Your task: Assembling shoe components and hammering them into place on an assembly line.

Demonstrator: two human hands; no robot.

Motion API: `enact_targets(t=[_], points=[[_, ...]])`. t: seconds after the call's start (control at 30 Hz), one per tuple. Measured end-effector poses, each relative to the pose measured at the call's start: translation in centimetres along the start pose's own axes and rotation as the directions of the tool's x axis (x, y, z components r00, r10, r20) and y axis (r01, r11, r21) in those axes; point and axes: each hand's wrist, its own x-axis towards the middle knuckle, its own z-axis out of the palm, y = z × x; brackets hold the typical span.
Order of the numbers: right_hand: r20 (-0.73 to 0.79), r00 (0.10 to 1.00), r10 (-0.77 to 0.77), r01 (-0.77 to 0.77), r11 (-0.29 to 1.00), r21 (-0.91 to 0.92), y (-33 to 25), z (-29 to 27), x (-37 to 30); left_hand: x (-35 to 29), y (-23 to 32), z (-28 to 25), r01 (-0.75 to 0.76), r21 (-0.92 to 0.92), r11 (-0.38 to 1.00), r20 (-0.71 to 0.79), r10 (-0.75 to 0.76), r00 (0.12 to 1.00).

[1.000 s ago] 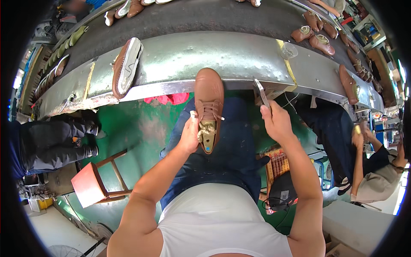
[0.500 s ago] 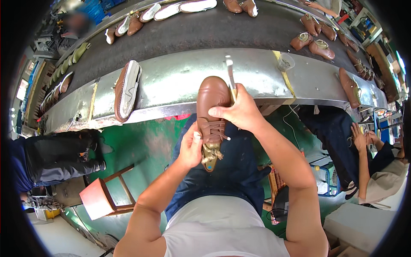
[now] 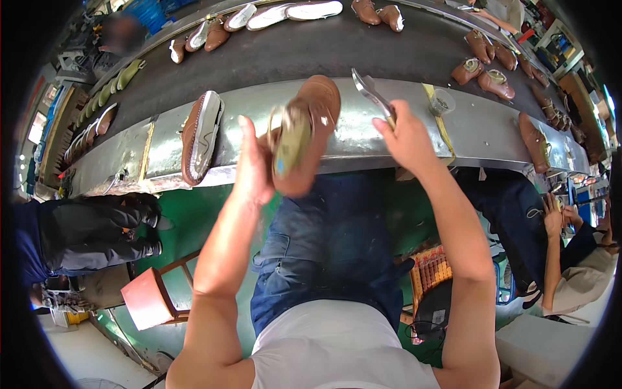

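A brown leather shoe (image 3: 322, 107) is held up at the bench edge, blurred by motion. Its toe points away from me, and an olive-green part (image 3: 293, 144) shows at its opening. My left hand (image 3: 254, 165) grips the shoe from its left side; one digit sticks up and the other fingers are mostly hidden behind the shoe. My right hand (image 3: 409, 135), apart from the shoe, is closed round the handle of a curved metal hand tool (image 3: 369, 91). The tool's head points away to the left over the bench; its exact kind is unclear.
A brown shoe with a white sole (image 3: 202, 137) lies on its side on the metal bench ledge (image 3: 249, 97). A clear plastic cup (image 3: 442, 102) stands right of the tool. Several shoes line the dark belt (image 3: 285, 55) beyond. A co-worker's hands (image 3: 555, 214) are at far right; a stool (image 3: 148, 298) stands left.
The shoe has tipped and turned, its toe now farther over the bench. My right hand has let go of the shoe and moved right with the tool, whose head has swung left.
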Motion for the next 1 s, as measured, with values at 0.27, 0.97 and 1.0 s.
enact_targets(t=[0.27,0.97,1.0], points=[[-0.128,0.946,-0.299,0.206,0.855,-0.476,8.3,0.5,3.4,5.1,-1.7,-1.3,-0.266,0.951,0.16,0.177,0.427,0.887],[-0.224,0.919,-0.323,0.234,0.907,-0.349,8.9,0.0,3.1,13.6,15.1,-9.9,0.477,0.485,-0.734,-0.248,0.407,0.879],[-0.229,0.917,-0.326,0.239,0.91,-0.338,8.5,0.1,3.0,12.1,16.8,-12.7,0.496,0.477,-0.726,-0.259,0.423,0.868]])
